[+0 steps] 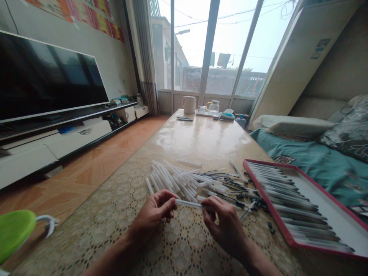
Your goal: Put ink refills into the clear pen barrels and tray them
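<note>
A whitish pen barrel (pixel 188 203) is held level between my two hands above the patterned tablecloth. My left hand (pixel 157 210) pinches its left end, and my right hand (pixel 220 216) closes around the right end, hiding that tip. Just beyond them lies a loose pile of white pen barrels (pixel 169 178). To the right of the pile are thin dark pen refills (pixel 211 173) and a scatter of small black caps (pixel 257 201). A red-edged box (pixel 280 222) at the right holds a row of pens with dark ends (pixel 299 205).
Along the far end of the table (pixel 195 142) stand a beige jug (pixel 189 104), a glass pitcher (pixel 214 106) and a tissue pack (pixel 227 115). A green stool (pixel 17 232) is at the lower left. A bed or sofa with a teal cover (pixel 313 157) borders the right side.
</note>
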{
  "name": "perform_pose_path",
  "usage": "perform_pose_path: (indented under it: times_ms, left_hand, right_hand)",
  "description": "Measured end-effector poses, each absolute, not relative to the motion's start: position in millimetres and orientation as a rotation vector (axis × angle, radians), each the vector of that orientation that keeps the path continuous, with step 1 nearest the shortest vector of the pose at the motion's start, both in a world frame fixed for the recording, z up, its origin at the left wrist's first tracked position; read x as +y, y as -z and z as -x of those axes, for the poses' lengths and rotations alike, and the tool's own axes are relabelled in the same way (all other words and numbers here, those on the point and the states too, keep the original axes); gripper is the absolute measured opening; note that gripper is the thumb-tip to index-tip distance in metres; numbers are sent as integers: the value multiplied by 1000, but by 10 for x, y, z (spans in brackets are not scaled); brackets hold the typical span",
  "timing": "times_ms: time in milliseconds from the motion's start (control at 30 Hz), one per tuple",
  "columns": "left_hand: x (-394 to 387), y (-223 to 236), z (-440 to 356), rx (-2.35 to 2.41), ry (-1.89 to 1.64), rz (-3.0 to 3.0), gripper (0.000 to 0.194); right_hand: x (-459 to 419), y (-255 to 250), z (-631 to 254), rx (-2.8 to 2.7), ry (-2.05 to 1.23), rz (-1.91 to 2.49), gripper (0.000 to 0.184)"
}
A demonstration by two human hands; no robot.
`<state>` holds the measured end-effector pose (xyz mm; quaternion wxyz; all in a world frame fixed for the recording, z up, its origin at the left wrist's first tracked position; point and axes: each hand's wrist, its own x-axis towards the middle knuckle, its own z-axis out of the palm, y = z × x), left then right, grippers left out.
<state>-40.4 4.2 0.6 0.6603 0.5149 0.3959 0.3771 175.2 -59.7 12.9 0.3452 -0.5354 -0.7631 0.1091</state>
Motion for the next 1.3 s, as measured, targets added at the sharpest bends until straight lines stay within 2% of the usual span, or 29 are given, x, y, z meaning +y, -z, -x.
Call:
perform_pose_path:
  times_ms: [233, 367, 767, 867, 1000, 1133, 1300]
  left_hand:
    - [3, 21, 355, 795, -853, -1169, 25]
    - [-17, 65, 345, 755, -868, -1185, 21]
    - [-125, 64, 350, 753, -896, -1339, 20]
    - [-106, 81, 331, 762, -878, -1356, 21]
    - [-24, 58, 302, 738, -839, -1337, 28]
    - [24, 21, 310, 748, -859, -1293, 53]
    - [32, 46, 325, 776, -848, -1312, 48]
  right_hand:
    - [-579, -113, -1708, -2296, 87, 1406, 13]
    - [-603, -55, -1684, -2294, 97, 1414, 16]
    - [-586, -137, -1766, -1856, -1052, 1308, 39]
    - [-550, -100, -1789, -1789, -1206, 1240, 39]
    - [-517, -155, -1811, -1874, -1010, 1296, 35]
    - [-587, -474, -2010, -1938, -686, 1420, 28]
    - [-791, -786, -2798, -1925, -426, 1649, 24]
